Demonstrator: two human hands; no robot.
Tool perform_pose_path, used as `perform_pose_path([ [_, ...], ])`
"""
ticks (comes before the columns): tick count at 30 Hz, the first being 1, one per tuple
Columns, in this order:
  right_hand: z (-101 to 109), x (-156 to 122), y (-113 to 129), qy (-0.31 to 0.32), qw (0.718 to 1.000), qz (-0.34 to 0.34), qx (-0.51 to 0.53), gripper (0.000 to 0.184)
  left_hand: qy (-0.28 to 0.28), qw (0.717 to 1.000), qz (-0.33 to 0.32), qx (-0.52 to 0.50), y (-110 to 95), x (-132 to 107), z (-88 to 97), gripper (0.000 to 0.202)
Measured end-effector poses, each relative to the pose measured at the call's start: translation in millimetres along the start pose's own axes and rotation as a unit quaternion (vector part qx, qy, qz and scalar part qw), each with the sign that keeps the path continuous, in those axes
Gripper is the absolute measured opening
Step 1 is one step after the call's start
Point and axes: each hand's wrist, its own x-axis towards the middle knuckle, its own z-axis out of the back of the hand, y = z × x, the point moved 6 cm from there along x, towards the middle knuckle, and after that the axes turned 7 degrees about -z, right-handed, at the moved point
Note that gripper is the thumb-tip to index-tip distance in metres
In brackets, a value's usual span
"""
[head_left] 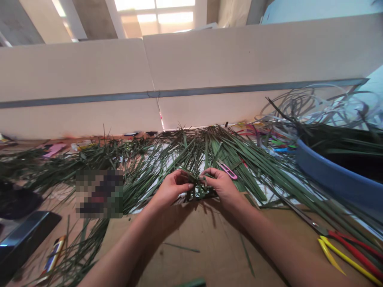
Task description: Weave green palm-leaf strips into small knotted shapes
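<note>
head cam: l hand (171, 186), r hand (224, 186) pinching green strips (195, 192); pink cutter (229, 172) nr r hand.

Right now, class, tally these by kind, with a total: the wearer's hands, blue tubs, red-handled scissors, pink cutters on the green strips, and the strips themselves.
Hands: 2, left hand and right hand
Blue tub: 1
Red-handled scissors: 1
Pink cutter: 1
Total: 5, leaving out the green strips, too many and too tangled to count
</note>
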Motion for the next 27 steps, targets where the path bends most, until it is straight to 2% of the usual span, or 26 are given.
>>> perform_pose_path([
  [5, -6.4, -1.5, -11.8, 0.026, 0.991, -0.077, 0.106, 0.041, -0.036, 0.999, -0.019, 0.011, -2.2, 2.9, 4.8, 0.024],
  [8, -8.2, -1.5, -11.8, 0.032, 0.99, -0.065, 0.118, 0.041, -0.046, 0.999, -0.02, 0.008, -1.7, 3.7, 5.6, 0.023],
  [13, -5.8, -2.1, -8.7, 0.008, 0.995, -0.036, 0.091, 0.035, -0.051, 0.999, -0.017, 0.004, -1.0, 2.3, 2.7, 0.023],
  [19, -12.8, -6.8, -4.9, 0.049, 0.997, -0.031, 0.056, 0.033, -0.077, 0.996, -0.033, 0.033, -6.8, 1.3, 3.1, 0.019],
  [23, -13.3, -8.8, 0.7, 0.037, 0.999, 0.0, 0.027, 0.031, -0.082, 0.995, -0.03, 0.037, -6.8, 1.3, 3.1, 0.02],
  [27, -13.0, -8.9, -1.2, 0.048, 0.998, -0.027, 0.044, 0.025, -0.09, 0.995, -0.034, 0.034, -7.1, 0.4, 3.6, 0.022],
])
